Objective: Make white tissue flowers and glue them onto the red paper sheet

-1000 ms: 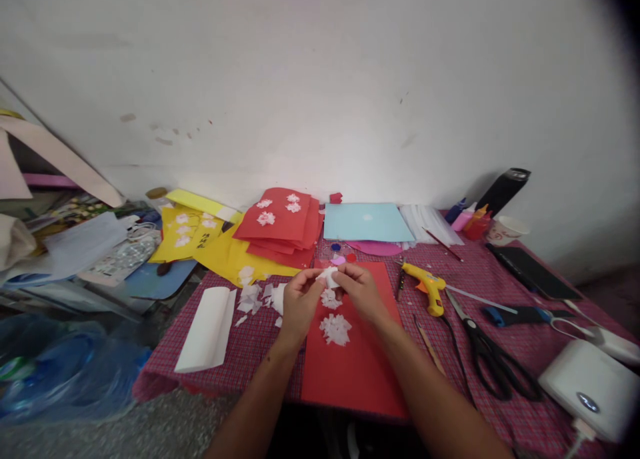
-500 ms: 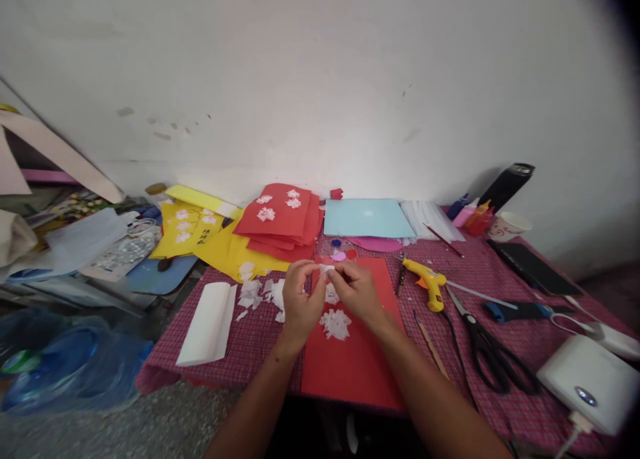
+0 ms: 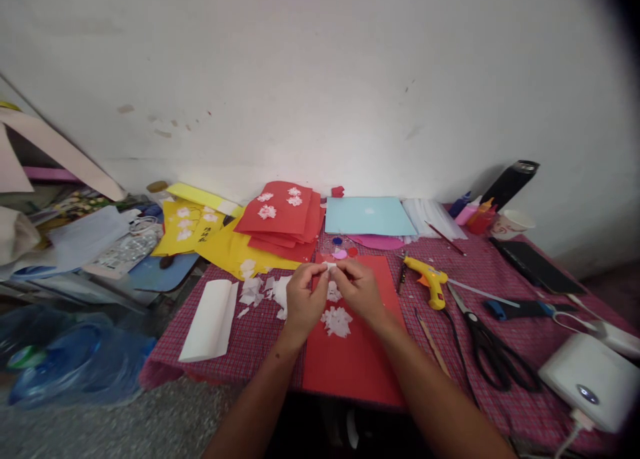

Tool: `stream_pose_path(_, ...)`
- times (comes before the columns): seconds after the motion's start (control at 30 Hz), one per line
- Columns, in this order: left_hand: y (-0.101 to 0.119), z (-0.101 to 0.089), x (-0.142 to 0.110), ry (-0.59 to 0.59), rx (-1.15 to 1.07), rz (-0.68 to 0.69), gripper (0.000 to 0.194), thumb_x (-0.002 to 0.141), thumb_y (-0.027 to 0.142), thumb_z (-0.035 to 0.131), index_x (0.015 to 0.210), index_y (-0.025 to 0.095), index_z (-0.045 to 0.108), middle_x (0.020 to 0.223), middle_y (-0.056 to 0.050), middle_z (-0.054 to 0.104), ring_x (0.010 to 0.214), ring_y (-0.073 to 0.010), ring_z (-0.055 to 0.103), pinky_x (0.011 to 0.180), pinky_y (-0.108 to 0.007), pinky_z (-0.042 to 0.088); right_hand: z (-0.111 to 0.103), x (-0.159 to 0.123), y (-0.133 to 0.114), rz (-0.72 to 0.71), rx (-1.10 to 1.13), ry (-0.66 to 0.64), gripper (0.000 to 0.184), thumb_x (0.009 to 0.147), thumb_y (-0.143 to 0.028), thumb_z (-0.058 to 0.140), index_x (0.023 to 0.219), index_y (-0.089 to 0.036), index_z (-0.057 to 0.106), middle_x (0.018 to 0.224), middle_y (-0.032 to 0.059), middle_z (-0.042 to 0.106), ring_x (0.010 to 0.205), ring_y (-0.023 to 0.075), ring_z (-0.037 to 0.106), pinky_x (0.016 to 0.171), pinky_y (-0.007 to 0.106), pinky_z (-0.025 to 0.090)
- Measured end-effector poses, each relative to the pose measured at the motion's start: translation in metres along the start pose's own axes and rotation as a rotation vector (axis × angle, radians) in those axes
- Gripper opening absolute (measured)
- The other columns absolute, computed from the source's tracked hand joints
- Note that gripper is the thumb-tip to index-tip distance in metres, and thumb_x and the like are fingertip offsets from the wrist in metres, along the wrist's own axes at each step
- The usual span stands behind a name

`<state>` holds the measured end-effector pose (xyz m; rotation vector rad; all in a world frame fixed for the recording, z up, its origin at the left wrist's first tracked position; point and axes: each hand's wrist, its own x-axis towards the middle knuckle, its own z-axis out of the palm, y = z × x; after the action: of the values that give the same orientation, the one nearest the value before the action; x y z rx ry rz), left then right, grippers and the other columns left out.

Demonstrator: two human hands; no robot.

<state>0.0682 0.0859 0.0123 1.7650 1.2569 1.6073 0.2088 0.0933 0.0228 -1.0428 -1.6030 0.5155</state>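
My left hand point(image 3: 306, 299) and my right hand point(image 3: 359, 291) meet over a red sheet of paper point(image 3: 353, 372), fingertips pinched together on a small piece of white paper point(image 3: 330, 265). Below them a white paper flower point(image 3: 337, 321) lies on the red sheet. A second white flower point(image 3: 333, 291) shows partly between my hands. Torn white paper scraps point(image 3: 253, 290) are scattered left of my left hand, beside a folded white sheet point(image 3: 209, 322).
To the right lie a yellow glue gun point(image 3: 429, 276), black-handled scissors point(image 3: 493, 352), a pencil point(image 3: 434, 346), a blue-handled tool point(image 3: 520, 310) and a white box point(image 3: 590, 379). Behind are red cards with flowers point(image 3: 280, 212), a light blue sheet point(image 3: 370, 216) and paint bottles point(image 3: 470, 212).
My fingers have shifted slightly on the white paper piece, with both hands still pinching it above the red sheet. The whole view has moved a little.
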Motion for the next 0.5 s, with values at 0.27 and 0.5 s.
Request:
stream_pose_path(0.27, -0.0031, 0.0014, -0.001, -0.086, -0.263, -0.296, 0.022, 0.087, 0.034, 0.067, 0.102, 0.018, 0.071, 0.098, -0.007, 0.074, 0.089, -0.0189, 0.068, 0.084, -0.031, 0.053, 0.001, -0.0012, 0.0053, -0.152, -0.189, -0.018, 0.019, 0.093, -0.02, 0.054, 0.08, -0.021, 0.068, 0.071, 0.0028, 0.066, 0.066, 0.0169, 0.058, 0.065, 0.029, 0.041)
stream_pose_path(0.5, 0.0011, 0.0008, 0.0021, -0.024, -0.271, -0.313, 0.02, 0.09, 0.036, 0.063, 0.091, 0.017, 0.07, 0.087, -0.003, 0.071, 0.08, -0.0152, 0.064, 0.077, -0.026, 0.05, 0.0013, -0.0022, 0.0009, -0.102, -0.165, -0.04, 0.021, 0.094, -0.026, 0.054, 0.08, -0.021, 0.069, 0.072, 0.0027, 0.065, 0.067, 0.0174, 0.057, 0.066, 0.03, 0.042)
